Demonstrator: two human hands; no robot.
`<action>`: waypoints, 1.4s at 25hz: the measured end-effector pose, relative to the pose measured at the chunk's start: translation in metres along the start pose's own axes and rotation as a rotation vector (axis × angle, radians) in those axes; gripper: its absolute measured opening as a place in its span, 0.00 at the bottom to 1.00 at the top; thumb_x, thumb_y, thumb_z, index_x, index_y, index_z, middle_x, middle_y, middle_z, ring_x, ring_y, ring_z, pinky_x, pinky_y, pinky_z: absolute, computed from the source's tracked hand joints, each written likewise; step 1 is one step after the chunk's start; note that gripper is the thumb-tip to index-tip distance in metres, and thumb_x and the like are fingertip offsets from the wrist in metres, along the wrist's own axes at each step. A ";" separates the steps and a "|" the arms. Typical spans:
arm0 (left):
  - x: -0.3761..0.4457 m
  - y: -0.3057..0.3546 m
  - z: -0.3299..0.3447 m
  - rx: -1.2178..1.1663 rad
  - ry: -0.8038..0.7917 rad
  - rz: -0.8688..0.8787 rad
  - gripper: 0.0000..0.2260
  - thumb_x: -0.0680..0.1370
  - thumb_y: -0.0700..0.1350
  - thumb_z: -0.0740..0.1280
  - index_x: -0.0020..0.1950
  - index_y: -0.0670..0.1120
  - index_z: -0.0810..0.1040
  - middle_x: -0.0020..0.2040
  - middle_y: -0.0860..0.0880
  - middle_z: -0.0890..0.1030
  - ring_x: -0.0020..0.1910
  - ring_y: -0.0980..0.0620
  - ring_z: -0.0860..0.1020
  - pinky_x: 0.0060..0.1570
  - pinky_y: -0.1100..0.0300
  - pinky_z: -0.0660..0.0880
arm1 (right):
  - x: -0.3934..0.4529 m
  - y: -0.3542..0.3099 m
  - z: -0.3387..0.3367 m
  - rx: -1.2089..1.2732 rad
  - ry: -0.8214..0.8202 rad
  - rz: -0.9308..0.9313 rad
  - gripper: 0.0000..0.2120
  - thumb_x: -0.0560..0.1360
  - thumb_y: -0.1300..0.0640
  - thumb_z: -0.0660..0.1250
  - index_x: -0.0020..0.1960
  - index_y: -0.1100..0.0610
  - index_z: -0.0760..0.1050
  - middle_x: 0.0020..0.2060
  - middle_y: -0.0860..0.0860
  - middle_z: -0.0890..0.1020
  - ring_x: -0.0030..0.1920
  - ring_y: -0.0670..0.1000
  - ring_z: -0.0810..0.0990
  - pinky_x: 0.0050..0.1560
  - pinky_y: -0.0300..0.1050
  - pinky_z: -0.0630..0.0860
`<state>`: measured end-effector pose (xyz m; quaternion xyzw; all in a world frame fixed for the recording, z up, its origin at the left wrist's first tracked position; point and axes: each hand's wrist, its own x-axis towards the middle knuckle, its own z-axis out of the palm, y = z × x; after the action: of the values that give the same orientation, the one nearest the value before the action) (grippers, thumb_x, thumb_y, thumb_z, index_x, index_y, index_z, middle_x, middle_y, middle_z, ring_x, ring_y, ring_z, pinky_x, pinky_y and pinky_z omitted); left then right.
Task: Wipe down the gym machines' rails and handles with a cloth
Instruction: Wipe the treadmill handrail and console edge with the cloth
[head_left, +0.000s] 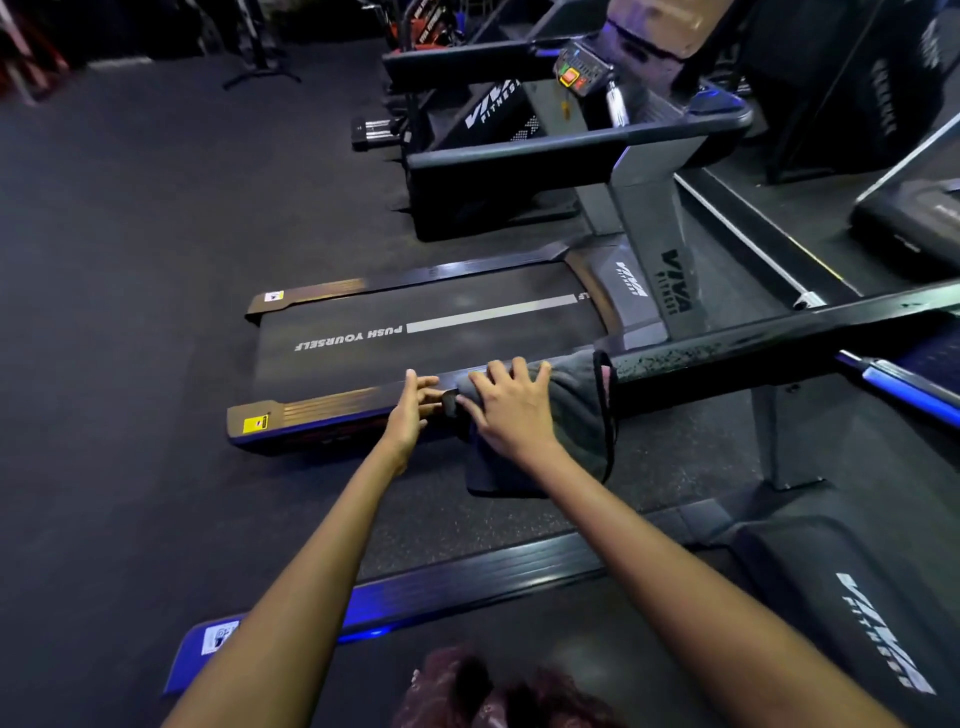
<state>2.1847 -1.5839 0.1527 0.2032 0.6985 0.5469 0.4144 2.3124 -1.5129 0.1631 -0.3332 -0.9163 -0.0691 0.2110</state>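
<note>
1. Head view, nearest first: I note a treadmill deck (519, 639) at the bottom of frame, with both forearms reaching out over it.
2. Right hand (511, 410) lies flat with fingers spread, pressing the grey cloth (571, 415) onto the handrail (753, 358). Nothing is pinched; the palm holds it down.
3. Cloth is draped over the rail's free end, with its lower part hanging below.
4. Left hand (415, 405) is just beside the cloth's left edge, fingers extended and loose, tips at the rail's end cap. It holds nothing that I can see.
5. Key relation: the rail's long axis runs from the hands away to the right and slightly up. The right hand is nearer the unwiped length, so I judge the stroke goes rightward along it.
6. Farther off: second treadmill belt (431, 332), then a console (576, 73).
</note>
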 end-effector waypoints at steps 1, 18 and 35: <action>0.002 -0.002 -0.002 -0.020 0.001 0.001 0.22 0.82 0.55 0.40 0.58 0.46 0.69 0.45 0.52 0.76 0.43 0.56 0.74 0.52 0.56 0.65 | -0.001 -0.008 0.003 0.015 0.005 -0.026 0.24 0.73 0.38 0.52 0.52 0.51 0.79 0.46 0.50 0.80 0.47 0.57 0.77 0.52 0.61 0.71; 0.025 0.013 -0.022 0.068 -0.259 0.118 0.21 0.82 0.55 0.44 0.54 0.43 0.70 0.39 0.45 0.76 0.41 0.49 0.75 0.47 0.55 0.69 | -0.033 0.009 0.006 -0.049 0.104 -0.096 0.20 0.73 0.42 0.57 0.61 0.46 0.77 0.51 0.54 0.78 0.48 0.56 0.75 0.46 0.49 0.65; 0.002 0.011 0.013 0.779 -0.402 0.695 0.29 0.81 0.58 0.50 0.74 0.39 0.59 0.73 0.43 0.65 0.72 0.48 0.62 0.73 0.50 0.49 | 0.021 -0.012 -0.033 -0.140 -0.265 0.489 0.14 0.78 0.48 0.57 0.58 0.51 0.77 0.56 0.55 0.72 0.60 0.56 0.69 0.57 0.51 0.61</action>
<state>2.1926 -1.5711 0.1614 0.6599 0.6481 0.3033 0.2290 2.3018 -1.5184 0.2017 -0.5640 -0.8215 -0.0350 0.0765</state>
